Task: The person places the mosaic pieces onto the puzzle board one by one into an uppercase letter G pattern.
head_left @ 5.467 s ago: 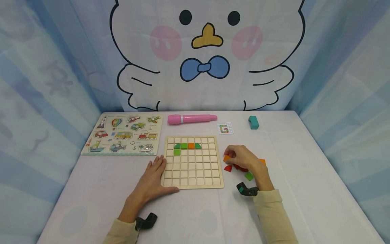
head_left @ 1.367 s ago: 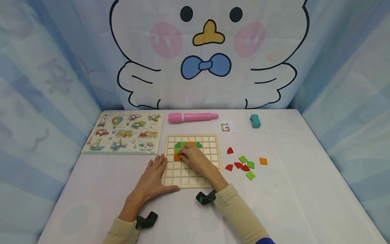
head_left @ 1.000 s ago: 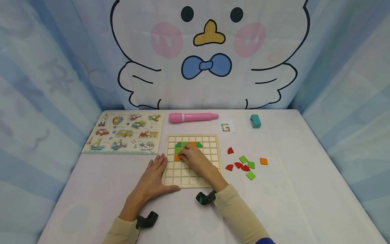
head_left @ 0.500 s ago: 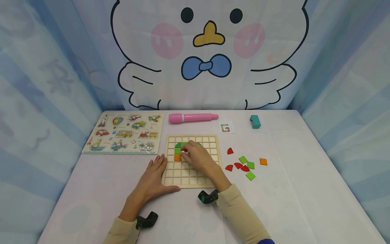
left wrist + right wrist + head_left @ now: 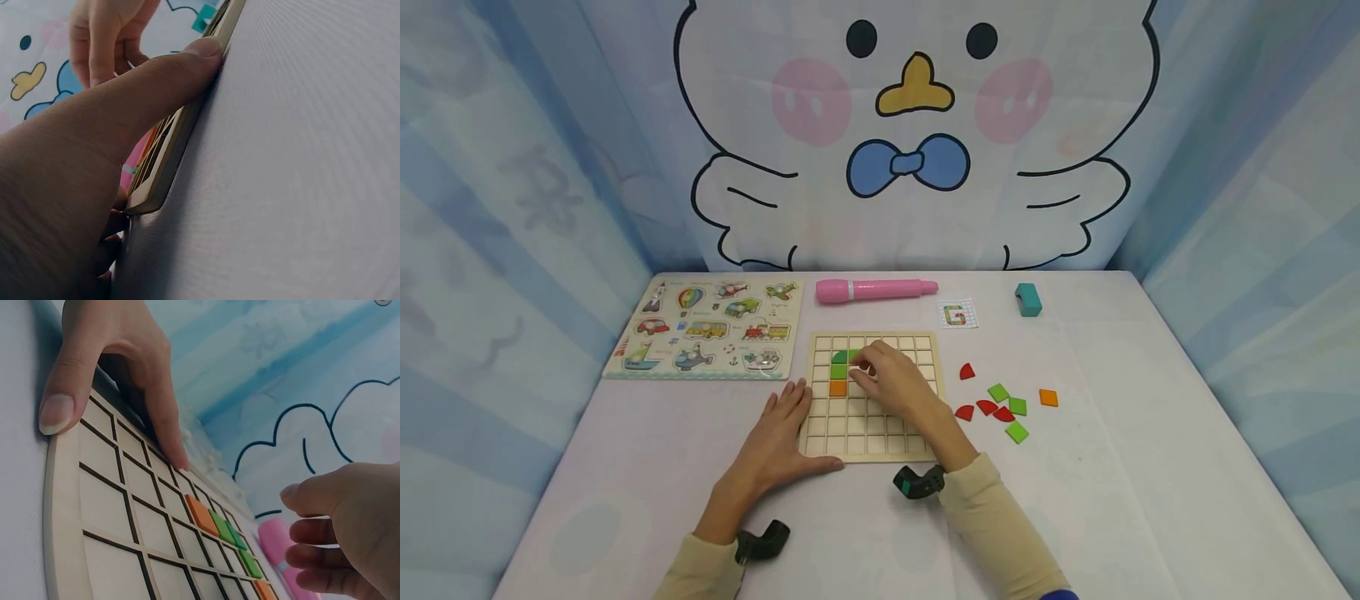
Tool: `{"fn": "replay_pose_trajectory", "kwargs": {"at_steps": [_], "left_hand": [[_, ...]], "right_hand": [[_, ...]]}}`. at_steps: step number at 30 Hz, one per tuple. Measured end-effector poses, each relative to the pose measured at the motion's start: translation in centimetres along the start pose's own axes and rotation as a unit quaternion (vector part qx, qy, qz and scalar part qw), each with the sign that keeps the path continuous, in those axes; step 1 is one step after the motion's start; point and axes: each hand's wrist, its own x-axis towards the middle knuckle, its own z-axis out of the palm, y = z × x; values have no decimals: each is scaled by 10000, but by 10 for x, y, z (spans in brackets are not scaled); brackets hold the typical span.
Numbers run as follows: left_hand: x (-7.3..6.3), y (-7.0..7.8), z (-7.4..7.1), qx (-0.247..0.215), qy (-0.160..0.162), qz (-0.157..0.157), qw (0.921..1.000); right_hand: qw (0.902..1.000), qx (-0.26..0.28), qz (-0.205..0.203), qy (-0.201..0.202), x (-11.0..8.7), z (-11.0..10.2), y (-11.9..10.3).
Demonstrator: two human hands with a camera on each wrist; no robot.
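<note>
In the head view, my left hand (image 5: pixel 771 446) rests at the left edge of a wooden grid board (image 5: pixel 872 446), fingers straight. Its thumb touches the front edge, as the left wrist view shows. Over the board's upper middle hovers my right hand (image 5: pixel 895 383), thumb and fingers apart with no tile between them. An orange square tile (image 5: pixel 837 388) lies in the grid below a green square tile (image 5: pixel 838 372) and a dark green rounded tile (image 5: pixel 840 357). My right hand hides part of the tile row; the right wrist view shows another orange tile (image 5: pixel 265 590) there.
Right of the board lie loose red quarter-round tiles (image 5: pixel 965 412), green squares (image 5: pixel 1017 432) and an orange square (image 5: pixel 1048 397). Behind are a pink pen-shaped object (image 5: pixel 876 290), a small pattern card (image 5: pixel 957 314) and a teal block (image 5: pixel 1028 300). A vehicle picture puzzle (image 5: pixel 703 329) lies left.
Earlier, my right hand picked up an orange tile beside the board and set it below the green square. It has since released it and shifted slightly up and right. My left hand stayed put.
</note>
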Motion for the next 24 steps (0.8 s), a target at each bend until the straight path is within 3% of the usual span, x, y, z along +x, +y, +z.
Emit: {"fn": "replay_pose_trajectory", "kwargs": {"at_steps": [11,24], "left_hand": [[0,0,-1,-54,-43,11,10000],[-2,1,-1,-94,-19,-12,10000]], "right_hand": [[9990,360,49,243,-3,-19,5],[9954,450,11,840,-15,-48,38]]}}
